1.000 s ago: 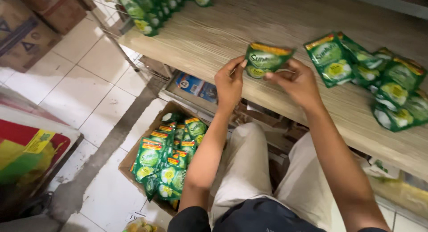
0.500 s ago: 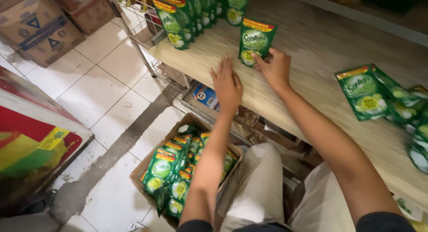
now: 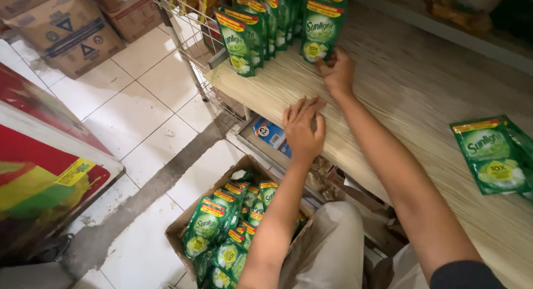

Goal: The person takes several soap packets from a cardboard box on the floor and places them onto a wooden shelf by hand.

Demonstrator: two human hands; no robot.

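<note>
Right hand: the right hand (image 3: 336, 72) was up at the bottom edge of a green refill pouch (image 3: 321, 29), fingertips touching it; can't tell if it actually gripped it.
Left hand: the left hand (image 3: 303, 128) lay flat on the wooden shelf (image 3: 388, 100), fingers together, holding nothing.
Pouch spot: it stood upright at the near end of a row of pouches (image 3: 255, 28) at the shelf's far corner.
Other stuff: a loose pouch (image 3: 491, 156) lay flat further right, well apart. A cardboard box (image 3: 227, 233) full of the same pouches sat on the tiled floor (image 3: 139, 111) by the knees.
</note>
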